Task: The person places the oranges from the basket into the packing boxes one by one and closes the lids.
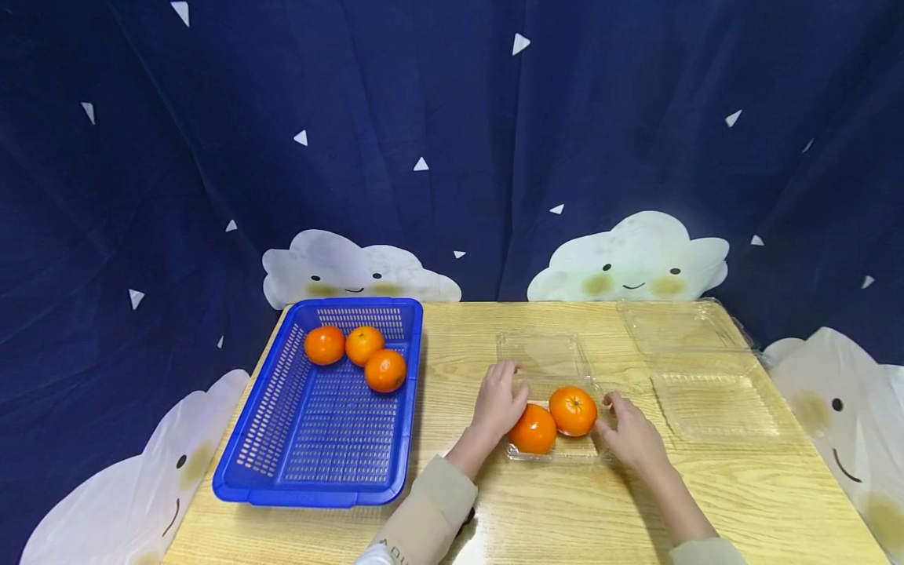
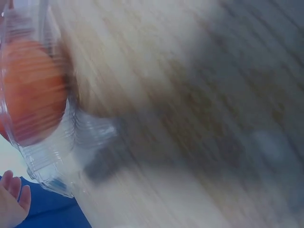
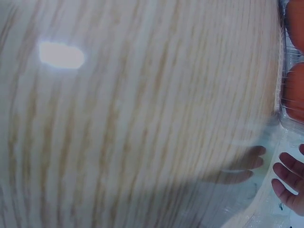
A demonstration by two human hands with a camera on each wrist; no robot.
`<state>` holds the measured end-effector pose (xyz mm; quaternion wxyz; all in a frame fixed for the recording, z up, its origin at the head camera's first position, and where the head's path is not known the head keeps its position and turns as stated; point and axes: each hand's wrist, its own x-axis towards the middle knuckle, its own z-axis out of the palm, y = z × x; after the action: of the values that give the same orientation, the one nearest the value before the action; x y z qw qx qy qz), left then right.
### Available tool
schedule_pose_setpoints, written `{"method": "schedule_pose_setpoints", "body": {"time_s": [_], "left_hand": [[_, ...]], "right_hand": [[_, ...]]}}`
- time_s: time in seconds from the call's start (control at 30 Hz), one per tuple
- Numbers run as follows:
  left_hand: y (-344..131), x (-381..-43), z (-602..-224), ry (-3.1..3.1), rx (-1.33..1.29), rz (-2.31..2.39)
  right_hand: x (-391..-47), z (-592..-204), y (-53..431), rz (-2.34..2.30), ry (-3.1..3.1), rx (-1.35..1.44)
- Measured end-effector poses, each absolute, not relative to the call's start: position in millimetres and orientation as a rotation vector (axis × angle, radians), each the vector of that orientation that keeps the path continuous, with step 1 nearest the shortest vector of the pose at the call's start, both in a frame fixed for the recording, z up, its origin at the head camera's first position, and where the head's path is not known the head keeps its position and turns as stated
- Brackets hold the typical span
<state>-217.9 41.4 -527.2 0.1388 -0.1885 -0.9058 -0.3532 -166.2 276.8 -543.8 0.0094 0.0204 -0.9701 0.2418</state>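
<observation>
Two oranges (image 1: 533, 429) in the base of a transparent plastic box (image 1: 559, 455), one toward the near left, the other just beside it and slightly farther back. Lid (image 1: 542, 353) of the same box laid back toward the far side of the table (image 1: 565, 518). Left hand (image 1: 497, 404) at the left side of the box, with fingers lightly bent and thumb set apart, close to the near-left orange; grip loose and fairly wide, contact with the plastic edge too hidden to tell. Right hand (image 1: 632, 433) at the right side of the box, with fingers relaxed and parted toward the farther orange; grip wide, no fruit held. In the left wrist view, one orange behind ridged plastic at the left edge, much blurred; in the right wrist view, both at the right edge behind the box wall, with a bright reflection on the wood. To the left on the table, a blue basket (image 1: 417, 377) with three more oranges (image 1: 364, 346) grouped toward its far end. To the right, well apart from the basket, more transparent containers (image 1: 713, 400). Behind everything, a dark blue curtain (image 1: 424, 86) with white triangles and smiling clouds
</observation>
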Motion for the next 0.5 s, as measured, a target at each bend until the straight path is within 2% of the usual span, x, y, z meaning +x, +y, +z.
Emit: {"method": "schedule_pose_setpoints", "body": {"time_s": [0.5], "left_hand": [[42, -236, -538, -2.619, -0.243, -1.451]], "right_hand": [[-166, -543, 277, 0.758, -3.024, 0.052]]}}
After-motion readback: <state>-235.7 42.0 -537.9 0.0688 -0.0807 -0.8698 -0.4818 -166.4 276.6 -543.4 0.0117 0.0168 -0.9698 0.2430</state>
